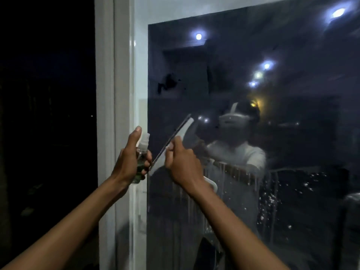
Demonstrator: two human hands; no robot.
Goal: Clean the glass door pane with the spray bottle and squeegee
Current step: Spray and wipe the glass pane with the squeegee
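Left hand (132, 162) grips the spray bottle (141, 158) upright, left of frame centre, fingers wrapped round the body and the forefinger raised straight beside the nozzle; judged a parked hold, keeping the bottle in front of the white door frame (124, 75) and clear of the glass while the other tool works. Right hand (183, 162) grasps the squeegee (173, 141) by its handle at frame centre, the blade tilted, running from lower left to upper right, its lower end near the left edge of the pane (253, 133). Whether the blade touches the glass cannot be told; the hand is blurred. The slant is judged to send water off towards one end. Lower right of the frame, the pane carries droplets and vertical runs; its upper part shows a dark smudge at centre left and reflected lamps. Judgement: spraying appears done for the lower area, wiping is in hand, and the wet lower right remains. Risk: drips re-marking cleared glass below the blade.
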